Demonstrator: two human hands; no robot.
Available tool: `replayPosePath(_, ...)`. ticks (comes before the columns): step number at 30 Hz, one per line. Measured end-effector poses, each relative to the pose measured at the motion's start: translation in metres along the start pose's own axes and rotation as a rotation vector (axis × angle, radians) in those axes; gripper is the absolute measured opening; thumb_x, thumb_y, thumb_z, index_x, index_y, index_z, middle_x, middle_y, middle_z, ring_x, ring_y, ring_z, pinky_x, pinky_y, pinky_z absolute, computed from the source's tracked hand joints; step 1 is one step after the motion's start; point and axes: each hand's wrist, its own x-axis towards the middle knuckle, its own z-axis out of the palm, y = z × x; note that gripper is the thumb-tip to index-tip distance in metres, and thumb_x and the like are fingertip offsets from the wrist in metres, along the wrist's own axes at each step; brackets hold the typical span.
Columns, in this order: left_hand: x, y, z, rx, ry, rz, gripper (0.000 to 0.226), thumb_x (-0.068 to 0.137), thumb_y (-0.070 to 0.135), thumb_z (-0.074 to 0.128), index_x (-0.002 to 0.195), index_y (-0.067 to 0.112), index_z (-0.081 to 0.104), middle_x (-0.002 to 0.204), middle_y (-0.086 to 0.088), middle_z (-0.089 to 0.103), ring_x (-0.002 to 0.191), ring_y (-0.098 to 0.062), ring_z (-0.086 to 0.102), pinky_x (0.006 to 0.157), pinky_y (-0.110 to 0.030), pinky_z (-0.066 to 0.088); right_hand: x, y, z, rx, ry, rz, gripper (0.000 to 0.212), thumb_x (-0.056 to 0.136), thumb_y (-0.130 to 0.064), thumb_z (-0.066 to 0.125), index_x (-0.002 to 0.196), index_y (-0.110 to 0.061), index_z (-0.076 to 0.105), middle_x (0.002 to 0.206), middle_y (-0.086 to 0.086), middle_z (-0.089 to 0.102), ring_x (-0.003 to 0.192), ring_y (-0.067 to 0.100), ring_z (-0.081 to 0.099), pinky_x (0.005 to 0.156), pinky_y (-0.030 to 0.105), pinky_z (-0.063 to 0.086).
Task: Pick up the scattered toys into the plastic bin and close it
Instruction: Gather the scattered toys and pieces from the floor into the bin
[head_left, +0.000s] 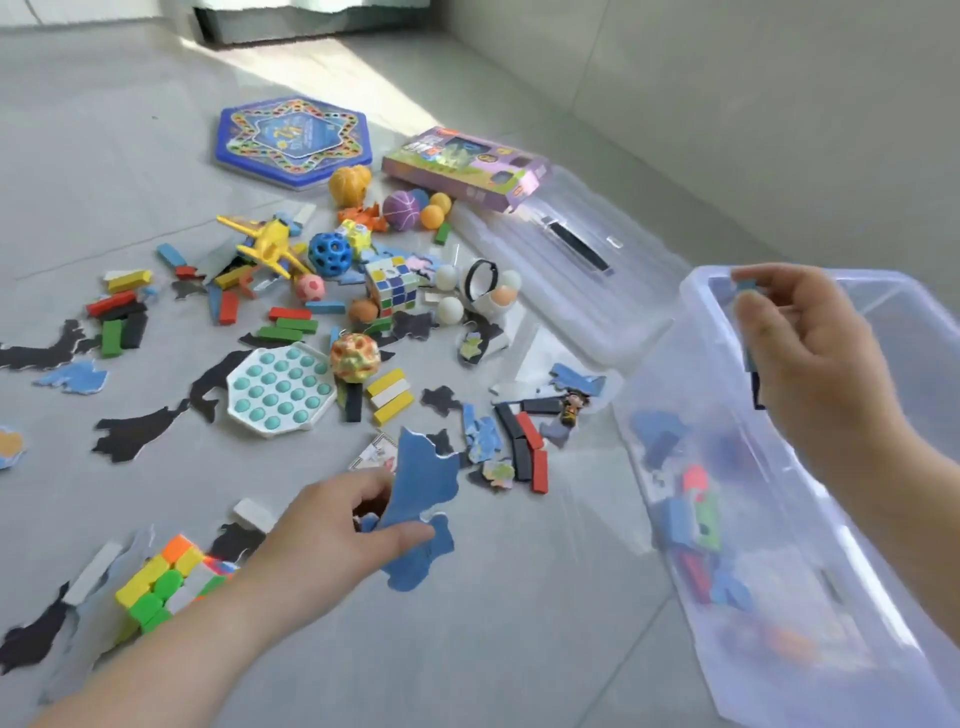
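— Over the bin (698, 275), near its far corner, what is the right hand (815, 353) doing?
— Pinching a small blue block (746, 286) between thumb and fingertips, above the open top. It looks like light, stiff wood, so I judge it can simply drop in.
— And the left hand (332, 530)?
— Low over the floor (519, 597), with thumb and fingers clamped on one end of a flat blue puzzle piece (421, 483). It looks thin and light, probably card or foam, so it may bend or flap when held by its tip. A grip nearer the middle would be steadier.
— Where does the rest lie?
— Spread on the floor left of the bin: blocks, more puzzle pieces, balls, a cube (390, 283) and a yellow plane (270, 244). Some blocks and pieces already lie inside the bin.
— Anything awkward?
— The flat pieces lie flush on smooth tile, so I expect a fingertip under an edge will help. The balls will likely roll if nudged.
— The lid (571, 291)?
— Off, on the floor beside the bin, with a box (462, 166) at its far end.
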Motion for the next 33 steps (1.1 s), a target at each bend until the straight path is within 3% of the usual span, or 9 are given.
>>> replayPosePath(6, 0.039, 0.090, 0.057, 0.153, -0.018, 0.257, 0.019, 0.078, 0.019, 0.069, 0.069, 0.033, 0.059, 0.068, 0.000, 0.066, 0.057, -0.007, 0.053, 0.051, -0.012, 0.040, -0.010, 0.080, -0.063, 0.004, 0.131, 0.298, 0.015, 0.093, -0.004, 0.044, 0.103, -0.012, 0.053, 0.048, -0.008, 0.050, 0.030, -0.001, 0.045, 0.031, 0.005, 0.031)
replayPosePath(9, 0.061, 0.144, 0.109, 0.191, -0.008, 0.444, 0.014, 0.077, 0.031, 0.069, 0.069, 0.021, 0.062, 0.065, -0.001, 0.061, 0.055, -0.004, 0.054, 0.050, -0.012, 0.041, -0.020, 0.122, -0.070, -0.050, 0.144, 0.409, 0.021, 0.091, -0.004, 0.050, 0.110, -0.001, 0.057, 0.077, 0.004, 0.052, 0.051, -0.001, 0.054, 0.043, 0.005, 0.037)
replayPosePath(11, 0.073, 0.177, 0.146, 0.208, 0.087, 0.593, 0.035, 0.069, 0.041, 0.058, 0.080, 0.009, 0.066, 0.074, -0.008, 0.065, 0.071, -0.018, 0.058, 0.069, -0.026, 0.043, -0.024, 0.137, -0.073, -0.033, 0.090, 0.504, 0.027, 0.090, -0.009, 0.052, 0.117, -0.004, 0.056, 0.093, 0.003, 0.052, 0.070, 0.011, 0.051, 0.050, 0.010, 0.036)
replayPosePath(15, 0.092, 0.212, 0.205, 0.296, 0.160, 0.715, 0.030, 0.080, 0.038, 0.059, 0.086, 0.009, 0.064, 0.070, 0.003, 0.053, 0.081, -0.027, 0.052, 0.081, -0.032, 0.034, -0.020, 0.146, -0.089, 0.057, 0.120, 0.577, 0.033, 0.092, -0.011, 0.049, 0.125, -0.010, 0.051, 0.101, -0.001, 0.049, 0.092, 0.013, 0.045, 0.057, 0.023, 0.032)
replayPosePath(18, 0.107, 0.205, 0.232, 0.592, 0.101, 0.694, 0.023, 0.086, 0.038, 0.054, 0.100, 0.022, 0.063, 0.091, 0.004, 0.063, 0.100, -0.020, 0.052, 0.090, -0.030, 0.025, -0.017, 0.151, -0.103, 0.086, 0.217, 0.587, 0.030, 0.093, -0.010, 0.046, 0.122, -0.010, 0.053, 0.101, 0.000, 0.050, 0.092, 0.013, 0.045, 0.060, 0.018, 0.035)
replayPosePath(21, 0.113, 0.188, 0.230, 0.549, 0.027, 0.685, 0.029, 0.089, 0.032, 0.051, 0.114, 0.021, 0.061, 0.117, 0.004, 0.064, 0.118, -0.017, 0.050, 0.105, -0.024, 0.015, -0.019, 0.150, -0.106, 0.069, 0.227, 0.567, 0.026, 0.093, -0.009, 0.047, 0.117, -0.010, 0.056, 0.100, 0.001, 0.052, 0.091, 0.014, 0.046, 0.076, 0.024, 0.036)
replayPosePath(25, 0.094, 0.160, 0.196, 0.233, 0.066, 0.812, 0.032, 0.080, 0.026, 0.051, 0.095, 0.006, 0.071, 0.106, -0.008, 0.069, 0.105, -0.013, 0.057, 0.088, -0.001, 0.029, -0.027, 0.136, -0.098, 0.111, 0.114, 0.495, 0.011, 0.090, -0.010, 0.053, 0.096, -0.018, 0.057, 0.083, -0.003, 0.058, 0.073, 0.010, 0.056, 0.066, 0.021, 0.045)
replayPosePath(29, 0.070, 0.092, 0.135, 0.321, 0.006, 0.743, 0.038, 0.077, 0.030, 0.043, 0.087, 0.008, 0.073, 0.091, 0.005, 0.067, 0.095, -0.006, 0.052, 0.086, 0.001, 0.031, -0.038, 0.110, -0.075, 0.074, -0.203, 0.341, 0.022, 0.087, -0.017, 0.058, 0.083, -0.038, 0.052, 0.089, -0.016, 0.058, 0.066, -0.013, 0.058, 0.061, 0.004, 0.046)
replayPosePath(33, 0.053, 0.006, 0.060, 0.517, 0.019, 0.515, 0.046, 0.073, 0.039, 0.038, 0.082, 0.011, 0.074, 0.085, 0.010, 0.067, 0.094, -0.005, 0.048, 0.082, 0.004, 0.028, -0.034, 0.080, -0.047, -0.262, -0.125, 0.223, 0.039, 0.081, -0.032, 0.066, 0.116, -0.018, 0.056, 0.113, 0.007, 0.057, 0.094, 0.021, 0.054, 0.080, 0.025, 0.036)
